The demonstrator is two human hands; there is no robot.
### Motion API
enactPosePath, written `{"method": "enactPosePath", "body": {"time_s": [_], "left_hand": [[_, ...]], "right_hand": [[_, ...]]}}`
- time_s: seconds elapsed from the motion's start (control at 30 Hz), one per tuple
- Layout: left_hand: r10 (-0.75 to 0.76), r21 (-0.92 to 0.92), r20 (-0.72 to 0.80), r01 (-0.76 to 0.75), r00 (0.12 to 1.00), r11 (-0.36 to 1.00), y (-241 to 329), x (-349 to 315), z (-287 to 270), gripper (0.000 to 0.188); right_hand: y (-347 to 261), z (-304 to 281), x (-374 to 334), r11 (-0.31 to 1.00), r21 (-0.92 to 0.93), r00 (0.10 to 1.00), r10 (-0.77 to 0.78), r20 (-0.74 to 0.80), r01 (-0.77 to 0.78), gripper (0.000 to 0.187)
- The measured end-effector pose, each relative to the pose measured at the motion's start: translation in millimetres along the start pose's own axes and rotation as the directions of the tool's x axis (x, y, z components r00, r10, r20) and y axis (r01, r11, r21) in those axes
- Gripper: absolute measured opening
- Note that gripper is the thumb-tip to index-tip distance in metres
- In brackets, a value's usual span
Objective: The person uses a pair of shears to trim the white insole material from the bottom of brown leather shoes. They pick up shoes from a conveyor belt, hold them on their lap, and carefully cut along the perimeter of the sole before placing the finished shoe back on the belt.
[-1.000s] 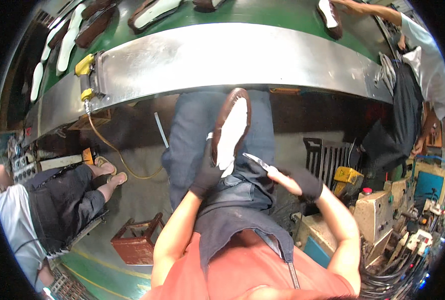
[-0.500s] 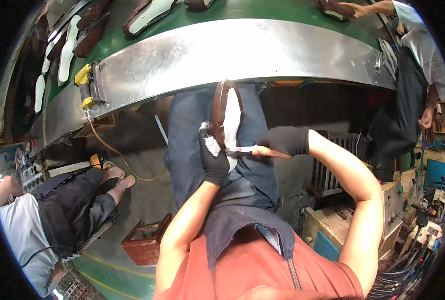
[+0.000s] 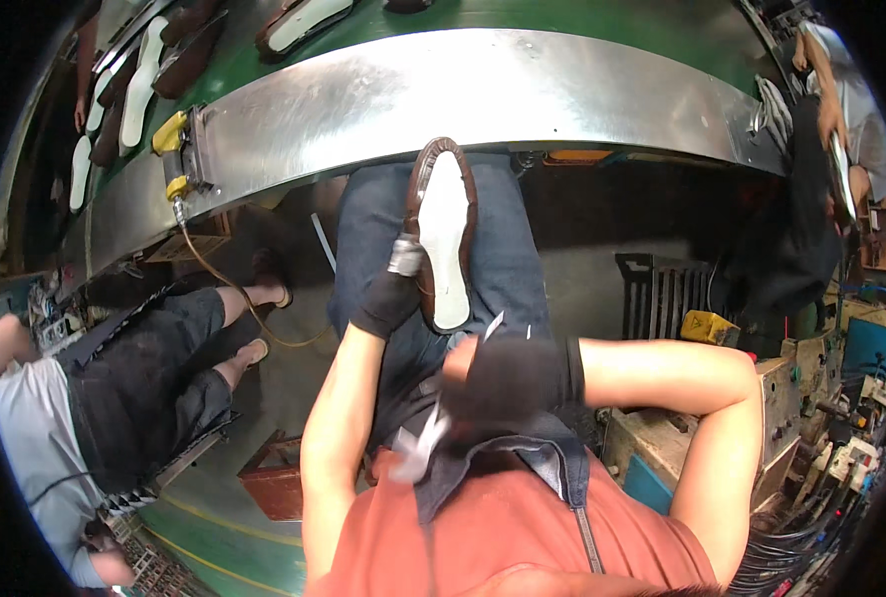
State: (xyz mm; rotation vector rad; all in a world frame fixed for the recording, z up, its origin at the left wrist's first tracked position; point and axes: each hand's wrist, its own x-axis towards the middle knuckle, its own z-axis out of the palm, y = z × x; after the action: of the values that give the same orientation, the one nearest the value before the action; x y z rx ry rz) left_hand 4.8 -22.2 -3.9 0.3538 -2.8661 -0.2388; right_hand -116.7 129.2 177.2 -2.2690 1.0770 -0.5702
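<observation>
A brown shoe upper (image 3: 416,199) lies sole-up over my thighs, its toe toward the metal edge of the bench. A white insole (image 3: 445,239) covers its underside. My left hand (image 3: 391,289), in a black glove with silvery-white wrapping on a finger, is closed round the shoe's left side near the heel. Close to my body, below the heel, hovers my gloved right hand (image 3: 498,383), apart from the shoe and smeared by motion. It grips a pale, strip-like tool (image 3: 425,443) that sticks out toward my apron; its kind is too blurred to tell.
Beyond my knees runs a curved metal ledge (image 3: 493,95) beside a green belt (image 3: 523,15) carrying more shoes. A yellow-and-black air tool (image 3: 171,159) with a hose hangs at left. One person (image 3: 144,388) sits left; another (image 3: 841,109) is at right. A wooden stool (image 3: 276,483) stands lower left.
My right hand has pulled away from the shoe's heel toward my body with the tool. The shoe has turned so its insole faces up more fully. The person at right has drawn back from the belt.
</observation>
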Motion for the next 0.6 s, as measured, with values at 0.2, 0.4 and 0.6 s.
{"method": "enactPosePath", "body": {"time_s": [0.2, 0.4, 0.6], "left_hand": [[-0.043, -0.213, -0.289, -0.020, 0.956, 0.977, -14.0, 1.1, -13.4, 0.050], [-0.521, -0.928, 0.275, 0.365, 0.808, 0.077, 13.6, 7.3, 37.1, 0.043], [-0.517, -0.958, 0.258, 0.287, 0.816, -0.024, 8.8, 25.1, 33.8, 0.048]], "right_hand": [[60.1, 12.2, -34.2, 0.852, -0.230, 0.883, 0.450, -0.136, -0.470, 0.040], [84.0, -7.2, -65.3, 0.766, -0.098, 0.765, 0.642, 0.050, -0.635, 0.041], [18.9, -47.8, -30.2, 0.839, -0.247, 0.864, 0.504, 0.018, -0.484, 0.042]]}}
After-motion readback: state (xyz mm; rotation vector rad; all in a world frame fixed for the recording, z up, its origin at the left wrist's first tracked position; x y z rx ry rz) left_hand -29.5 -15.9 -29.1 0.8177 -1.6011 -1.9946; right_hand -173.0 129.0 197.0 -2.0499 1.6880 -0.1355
